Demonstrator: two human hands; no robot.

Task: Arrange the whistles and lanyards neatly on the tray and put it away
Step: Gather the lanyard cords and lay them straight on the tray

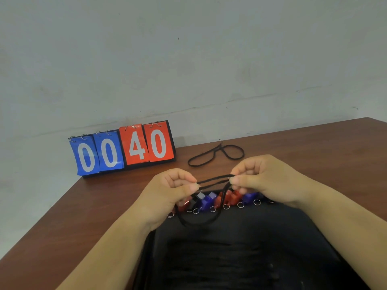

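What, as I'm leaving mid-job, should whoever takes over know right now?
Left hand and right hand: each pinches the lanyard, stretched between them above the tray.
Whistles: in a row along the tray's far edge.
Second lanyard: loose on the table, beyond the tray.
Done: whistles lined up.
Left: lay both lanyards neatly on the tray, then put it away.

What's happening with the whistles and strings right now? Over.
Left hand, right hand: both pinch one black lanyard above tray. Whistles rowed along tray's far edge. Second lanyard loose on table.
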